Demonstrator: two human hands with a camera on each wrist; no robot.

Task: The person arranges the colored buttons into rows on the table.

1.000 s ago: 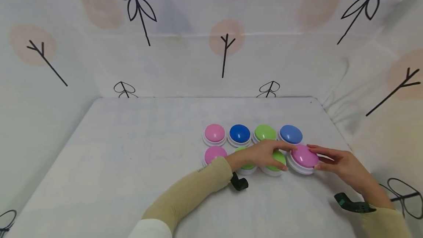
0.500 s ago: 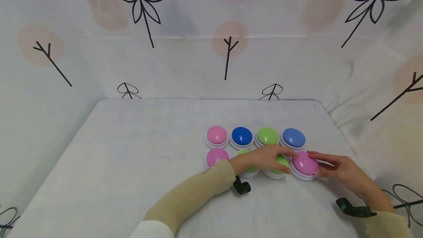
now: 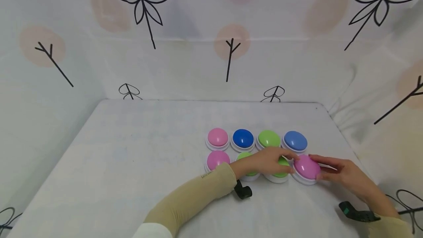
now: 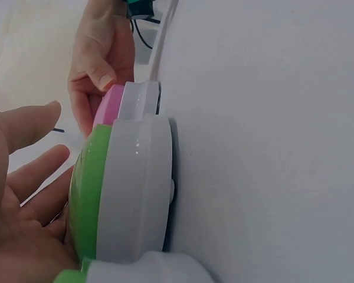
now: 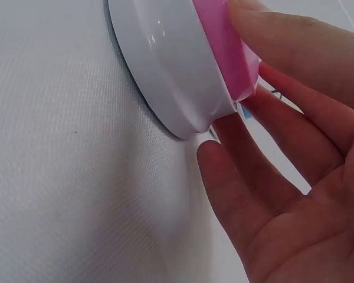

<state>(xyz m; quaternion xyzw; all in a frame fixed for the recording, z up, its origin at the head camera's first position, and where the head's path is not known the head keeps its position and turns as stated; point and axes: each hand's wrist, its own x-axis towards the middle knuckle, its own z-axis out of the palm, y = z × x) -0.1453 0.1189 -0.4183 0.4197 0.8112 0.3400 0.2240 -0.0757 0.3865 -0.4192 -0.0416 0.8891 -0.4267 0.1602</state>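
Dome-topped push buttons with white bases stand in two rows on the white table. At the right end of the near row is a magenta push button (image 3: 307,167). My right hand (image 3: 348,175) grips it from the right, with the thumb on its dome in the right wrist view and the fingers around the far side. My left hand (image 3: 269,160) reaches over the green push button (image 4: 88,194) beside it, fingers loosely extended. Its index fingertip is close to the magenta dome; contact is unclear. The left hand and forearm partly hide the near row.
The far row holds a pink button (image 3: 217,137), a dark blue button (image 3: 243,139), a green button (image 3: 269,139) and a lighter blue button (image 3: 295,141). Another magenta button (image 3: 217,159) stands at the near row's left end. Patterned cloth walls (image 3: 185,69) enclose the table (image 3: 138,164).
The magenta button has shifted slightly toward me, closer in line with the near row, with my right hand on it. The head view has tilted a little. My left hand stays almost in place.
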